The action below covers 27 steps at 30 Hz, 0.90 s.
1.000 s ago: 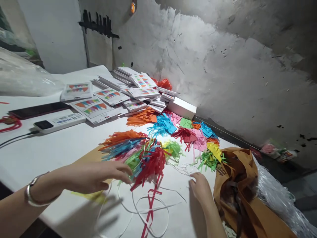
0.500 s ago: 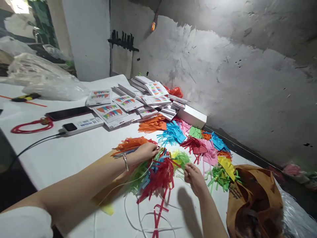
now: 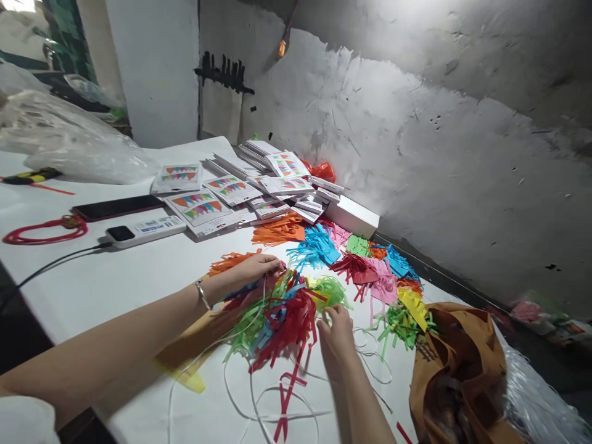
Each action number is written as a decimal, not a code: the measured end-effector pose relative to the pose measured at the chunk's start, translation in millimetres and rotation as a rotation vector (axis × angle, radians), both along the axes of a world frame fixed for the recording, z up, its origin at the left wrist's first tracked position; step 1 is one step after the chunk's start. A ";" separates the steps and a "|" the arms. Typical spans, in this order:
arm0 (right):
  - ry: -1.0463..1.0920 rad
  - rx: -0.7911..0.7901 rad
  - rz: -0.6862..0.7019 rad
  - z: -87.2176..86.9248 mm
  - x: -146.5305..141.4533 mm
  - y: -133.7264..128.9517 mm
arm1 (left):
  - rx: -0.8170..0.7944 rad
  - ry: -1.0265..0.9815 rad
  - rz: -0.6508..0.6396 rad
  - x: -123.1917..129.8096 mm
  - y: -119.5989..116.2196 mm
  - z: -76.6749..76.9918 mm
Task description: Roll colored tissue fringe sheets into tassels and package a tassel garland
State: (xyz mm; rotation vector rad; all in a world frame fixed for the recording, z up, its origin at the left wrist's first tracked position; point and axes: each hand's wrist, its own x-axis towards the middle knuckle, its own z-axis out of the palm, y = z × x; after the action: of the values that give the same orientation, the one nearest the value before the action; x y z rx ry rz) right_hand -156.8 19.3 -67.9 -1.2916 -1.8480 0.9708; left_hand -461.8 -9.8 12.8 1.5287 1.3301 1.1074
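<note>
Head view: one multicoloured fringe bundle (image 3: 298, 320), lying on the white surface (image 3: 115, 277) between the hands, near side of the loose fringe pieces (image 3: 314, 246). Left hand (image 3: 259, 267): grip closed in a pinch at the bundle's upper edge, apparently holding the gathered strip there. Right hand (image 3: 340, 333): grip partly open, thumb and fingers curved beside the red strands; whether it holds cord, cannot tell. Just changed: right hand shifted inward, nearer the red end, its fingers less tightly bunched; left hand slightly farther out along the top. Judged effect: both ends of the bundle come within reach, the left appearing to steady it. Orientation: long axis slanting from orange at upper left to red at lower right; most strands point toward the wearer, with one red streamer (image 3: 285, 404) trailing to the near side.
</note>
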 end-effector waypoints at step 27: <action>0.324 -0.147 0.085 165.6 129.2 -81.5 | 0.296 0.101 -0.295 8.1 -61.3 105.5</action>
State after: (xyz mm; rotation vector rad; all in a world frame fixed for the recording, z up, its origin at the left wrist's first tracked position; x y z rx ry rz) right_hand -27.6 -62.3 97.7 -1.0709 -1.6149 1.2991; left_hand -453.7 -71.1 118.3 1.9486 0.9925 1.0812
